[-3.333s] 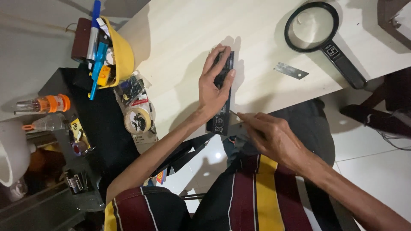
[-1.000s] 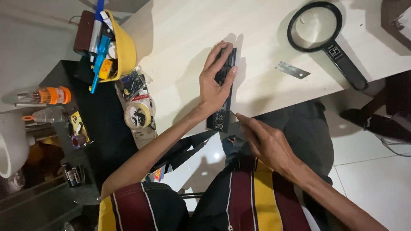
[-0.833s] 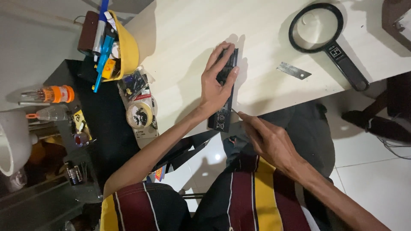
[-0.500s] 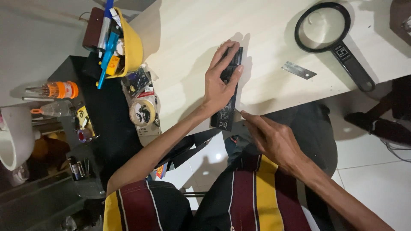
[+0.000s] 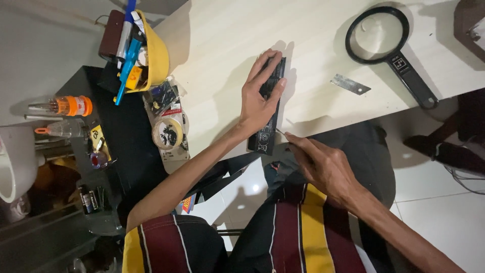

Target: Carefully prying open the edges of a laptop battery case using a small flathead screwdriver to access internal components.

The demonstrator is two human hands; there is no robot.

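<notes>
**Long black pack pinned at the table edge, thin tool at its near end**

Far left, off the table: a screwdriver with an orange collar (image 5: 68, 106) lies on a dark side stand (image 5: 126, 151) beside a pale round basin edge. Above it a yellow bowl (image 5: 154, 50) sits stuffed with a blue pen and other bits. A roll of tape (image 5: 166, 134) and small bagged parts rest at the table's left rim — all within easy reach of the left arm, I judge.

Centre: the left hand (image 5: 257, 101) lies flat, fingers spread along a long black battery-like pack (image 5: 270, 111). The pack runs away from me on the light wooden table (image 5: 217, 60), its near end overhanging the edge. The flat palm reads as a clamp, so the pack does not slide under prying.

Just right of that, the right hand (image 5: 323, 164) is closed in a pinch on a thin metal tool (image 5: 281, 132). Its tip touches the pack's near right side; I cannot tell whether it has entered a seam.

Further right — a small metal strip (image 5: 350, 84) lies loose, apart from the pack. A black magnifying glass (image 5: 386, 43) rests beyond it, handle pointing to the table edge.
</notes>
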